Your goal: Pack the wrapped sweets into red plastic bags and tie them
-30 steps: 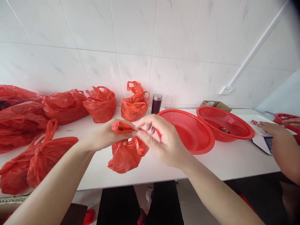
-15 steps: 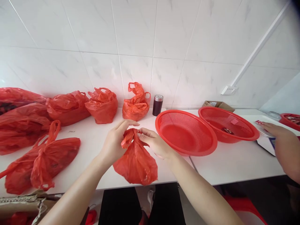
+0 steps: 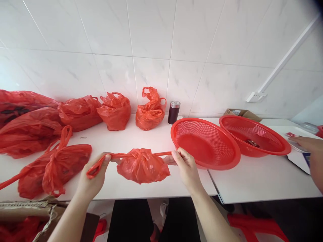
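Between my two hands a red plastic bag (image 3: 144,168) hangs over the front of the white table, its top gathered and its handles stretched out sideways. My left hand (image 3: 94,173) is closed on one handle, with a loop of it lying over the fingers. The other handle is pinched by my right hand (image 3: 185,168), close to the rim of a red plastic colander (image 3: 205,144). What fills the bag is hidden by the plastic. A tied red bag (image 3: 54,168) lies left of my left hand.
Several more red bags (image 3: 114,112) line the wall beside a dark tumbler (image 3: 174,112). A second red colander (image 3: 254,136) holds a small item. At right, another person's hand (image 3: 305,143) is over a scale (image 3: 299,159). An open cardboard box (image 3: 27,213) stands at lower left.
My hands have moved apart, pulling the bag's handles out to both sides. Before, both hands were together at the bag's gathered top. The view has shifted slightly.
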The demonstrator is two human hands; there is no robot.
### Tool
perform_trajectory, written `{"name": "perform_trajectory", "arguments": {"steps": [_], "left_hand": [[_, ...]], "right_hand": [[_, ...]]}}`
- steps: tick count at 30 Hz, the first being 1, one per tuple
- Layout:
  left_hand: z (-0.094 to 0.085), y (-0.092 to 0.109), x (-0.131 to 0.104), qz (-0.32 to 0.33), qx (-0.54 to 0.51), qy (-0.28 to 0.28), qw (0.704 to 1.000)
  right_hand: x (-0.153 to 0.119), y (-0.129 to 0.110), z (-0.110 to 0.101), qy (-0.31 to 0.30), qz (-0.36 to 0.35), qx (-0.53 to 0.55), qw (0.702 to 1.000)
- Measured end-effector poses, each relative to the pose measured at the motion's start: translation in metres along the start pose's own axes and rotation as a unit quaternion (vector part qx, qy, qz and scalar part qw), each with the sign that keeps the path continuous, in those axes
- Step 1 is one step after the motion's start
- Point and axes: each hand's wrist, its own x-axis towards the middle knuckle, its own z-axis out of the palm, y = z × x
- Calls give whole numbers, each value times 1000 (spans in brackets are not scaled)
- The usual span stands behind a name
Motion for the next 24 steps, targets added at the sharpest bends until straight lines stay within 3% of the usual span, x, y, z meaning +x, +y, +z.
{"name": "perform_trajectory", "arguments": {"steps": [4,6,9,11,14,19,24], "left_hand": [[45,-4,-15,-98,-150,50,983],[69,-2,-21,-132,-143,71,978],[93,-1,-28,-119,-85,91,985],[99,-7,-27,-92,-46,86,991],[99,-25,-19,-75,69,19,995],[95,-59,3,-95,200,-70,973],[98,-70,16,-120,278,-126,945]], "right_hand": [[7,30,23,73,-40,-113,990],[9,51,39,82,-33,-217,972],[8,82,57,79,-34,-338,937],[7,97,60,67,-44,-382,921],[11,111,54,28,-35,-458,888],[30,122,32,7,-20,-522,853],[43,133,24,11,1,-551,834]]}}
